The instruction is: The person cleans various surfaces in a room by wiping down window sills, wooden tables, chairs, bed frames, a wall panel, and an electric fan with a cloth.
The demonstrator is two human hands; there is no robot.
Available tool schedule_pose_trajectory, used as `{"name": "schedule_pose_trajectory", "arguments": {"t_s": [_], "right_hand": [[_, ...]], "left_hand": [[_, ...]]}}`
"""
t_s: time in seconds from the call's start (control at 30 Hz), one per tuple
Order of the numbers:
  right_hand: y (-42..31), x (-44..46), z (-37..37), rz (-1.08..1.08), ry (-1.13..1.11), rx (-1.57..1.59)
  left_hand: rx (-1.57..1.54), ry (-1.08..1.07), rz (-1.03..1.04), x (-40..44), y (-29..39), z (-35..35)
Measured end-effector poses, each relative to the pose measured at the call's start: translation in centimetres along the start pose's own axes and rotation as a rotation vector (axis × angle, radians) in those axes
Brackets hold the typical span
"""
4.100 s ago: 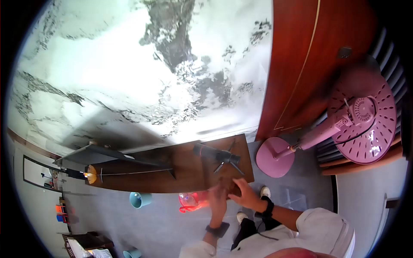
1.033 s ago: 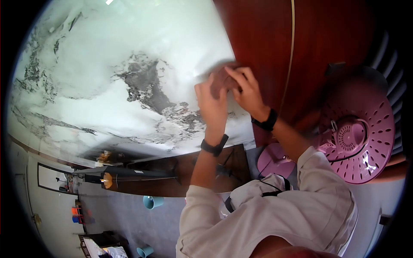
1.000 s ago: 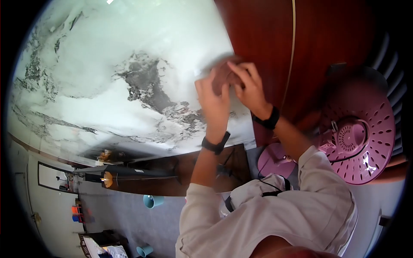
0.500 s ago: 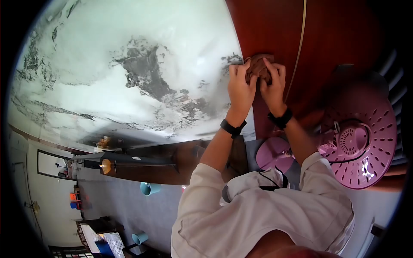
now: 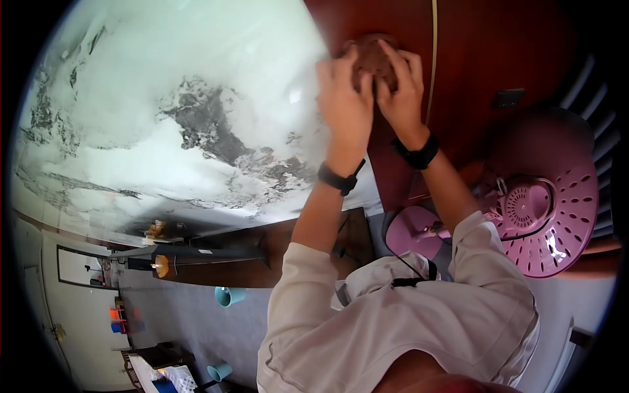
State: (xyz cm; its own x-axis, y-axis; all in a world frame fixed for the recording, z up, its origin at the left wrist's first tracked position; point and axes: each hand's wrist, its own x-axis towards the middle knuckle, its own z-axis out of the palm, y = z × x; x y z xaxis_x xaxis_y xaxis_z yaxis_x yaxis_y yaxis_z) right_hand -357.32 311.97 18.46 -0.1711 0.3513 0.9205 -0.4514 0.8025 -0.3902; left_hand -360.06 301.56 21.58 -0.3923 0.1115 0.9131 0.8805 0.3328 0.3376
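Note:
A crumpled brown cloth (image 5: 375,60) lies against the glossy red-brown wooden panel (image 5: 491,46). My left hand (image 5: 347,98) grips the cloth from its left side, its fingers slightly blurred. From the other side, my right hand (image 5: 403,92) holds the same cloth with bent fingers pressing on it. The two hands are close together, left of a thin gold strip (image 5: 432,59) on the panel. Each wrist wears a black band. Beside my left hand is a shiny white surface with grey marble patterning (image 5: 144,157).
A pink electric fan (image 5: 524,203) stands to the right of my right arm, its round base (image 5: 416,232) below. A dark wooden bench-like piece (image 5: 216,268) runs along the marbled surface's lower edge. Two light-blue bins (image 5: 229,297) are on the grey floor. A dark plate (image 5: 509,98) is on the panel.
Both hands and the cloth have moved up along the panel, farther from my body, and slightly left in view. The camera view has shifted a little. The grip on the cloth stays.

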Motion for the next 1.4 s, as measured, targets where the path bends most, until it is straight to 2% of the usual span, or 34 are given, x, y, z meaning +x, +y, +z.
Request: {"name": "schedule_pose_trajectory", "arguments": {"t_s": [0.07, 0.37, 0.53, 0.77, 0.9, 1.13, 1.23, 1.33, 1.4], "right_hand": [[1.9, -0.4, -1.2, -0.01, 0.063, -0.058], [5.1, -10.0, -4.7, 0.253, -0.069, -0.079], [5.6, -9.4, -4.8, 0.217, -0.027, -0.068], [5.1, -2.5, -6.5, 0.238, 0.025, -0.027], [5.8, -4.8, -6.4, 0.226, 0.015, -0.066], [6.4, -10.0, -6.1, 0.316, 0.001, -0.076], [5.5, -8.3, -5.4, 0.234, 0.006, -0.076], [4.0, -4.5, -4.3, 0.131, -0.02, -0.058], [2.6, -1.4, -3.4, 0.064, -0.043, -0.03]], "left_hand": [[0.041, -0.07, 0.005, -0.2, 1.6, 1.5], [-0.003, -0.356, -0.192, -9.5, 0.5, 4.1], [-0.021, -0.343, -0.166, -8.6, 1.2, 4.2], [-0.081, -0.26, -0.097, -3.5, 4.4, 6.1], [-0.1, -0.31, -0.158, -5.4, 3.7, 6.1], [-0.011, -0.397, -0.107, -9.6, 1.5, 5.7], [-0.061, -0.369, -0.197, -7.9, 1.9, 4.9], [-0.06, -0.243, -0.144, -4.7, 1.9, 3.4], [-0.015, -0.102, -0.03, -2.3, 1.6, 2.4]]}}
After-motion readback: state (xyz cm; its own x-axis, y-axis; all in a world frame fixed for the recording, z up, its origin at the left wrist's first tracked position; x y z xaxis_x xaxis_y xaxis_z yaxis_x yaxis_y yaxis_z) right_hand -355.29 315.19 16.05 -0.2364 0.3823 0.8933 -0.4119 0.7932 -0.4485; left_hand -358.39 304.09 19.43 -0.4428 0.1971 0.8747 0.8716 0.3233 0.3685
